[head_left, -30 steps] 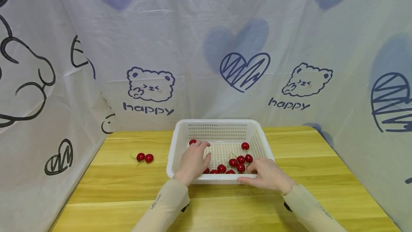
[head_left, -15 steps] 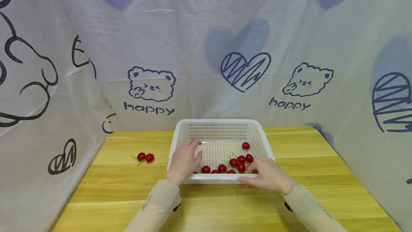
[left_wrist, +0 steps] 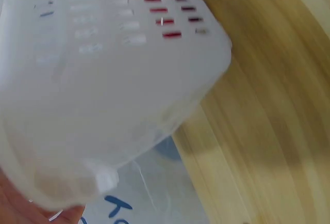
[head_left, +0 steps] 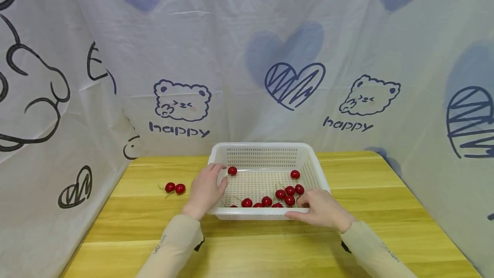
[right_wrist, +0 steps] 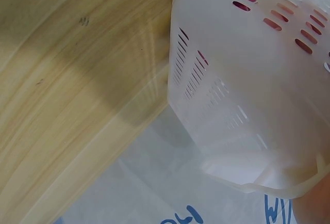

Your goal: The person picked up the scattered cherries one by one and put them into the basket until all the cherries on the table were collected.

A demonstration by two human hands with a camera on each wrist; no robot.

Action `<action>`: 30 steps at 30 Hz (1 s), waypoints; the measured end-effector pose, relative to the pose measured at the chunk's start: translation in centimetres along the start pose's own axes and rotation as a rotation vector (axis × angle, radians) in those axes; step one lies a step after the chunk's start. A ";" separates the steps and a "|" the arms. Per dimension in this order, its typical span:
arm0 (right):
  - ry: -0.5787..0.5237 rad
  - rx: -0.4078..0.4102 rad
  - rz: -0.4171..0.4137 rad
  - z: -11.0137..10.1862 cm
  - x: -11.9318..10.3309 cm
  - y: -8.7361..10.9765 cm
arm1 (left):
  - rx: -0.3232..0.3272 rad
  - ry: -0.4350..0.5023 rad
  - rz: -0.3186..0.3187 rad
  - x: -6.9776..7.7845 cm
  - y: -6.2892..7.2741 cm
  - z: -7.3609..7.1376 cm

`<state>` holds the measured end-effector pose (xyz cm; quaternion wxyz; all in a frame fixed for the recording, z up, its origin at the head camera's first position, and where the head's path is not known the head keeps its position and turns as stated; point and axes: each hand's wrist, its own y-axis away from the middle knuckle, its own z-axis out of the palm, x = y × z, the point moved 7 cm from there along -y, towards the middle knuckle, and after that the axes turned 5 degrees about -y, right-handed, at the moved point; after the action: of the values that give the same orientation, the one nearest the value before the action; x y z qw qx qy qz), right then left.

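A white plastic basket [head_left: 262, 145] stands on the table with several red cherries [head_left: 266, 201] inside, most toward its front and right. My right hand [head_left: 322, 211] grips the front right rim, thumb outside and fingers over the inner side. Over the basket's left edge is my left hand [head_left: 206, 188], its fingers loosely bent and nothing in its grasp; whether it touches the rim I cannot tell. The left wrist view shows the basket's outer wall [left_wrist: 113, 95] close up, with fingers [left_wrist: 31, 208] partly hidden behind the rim. Red fruit shows through the slots in both wrist views.
Left of the basket, two stemmed cherries [head_left: 175, 188] lie side by side on the wooden table [head_left: 262, 252]. A white cloth [head_left: 239, 76] printed with hearts and bears hangs right behind the table and along both sides.
My left hand has moved left from above the basket's inside to its left edge, uncovering a cherry at the back left. The right hand has stayed on the rim.
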<state>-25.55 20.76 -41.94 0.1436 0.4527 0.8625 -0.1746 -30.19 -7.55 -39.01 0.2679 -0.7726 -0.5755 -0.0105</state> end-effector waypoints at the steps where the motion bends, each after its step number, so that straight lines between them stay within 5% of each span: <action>1: 0.000 0.001 -0.001 0.0 0.0 0.0 | 0.005 0.001 -0.007 -0.3 0.0 -0.2; 20: -0.012 -0.006 -0.006 -0.1 0.1 0.0 | 0.051 0.025 -0.118 -6.6 0.6 -2.4; 30: -0.014 -0.010 -0.003 -0.1 0.0 0.0 | 0.009 -0.017 -0.156 -8.5 1.7 -2.3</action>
<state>-25.57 20.79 -41.88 0.1514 0.4496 0.8630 -0.1738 -30.91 -16.37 -40.45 0.2649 -0.7242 -0.6362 -0.0225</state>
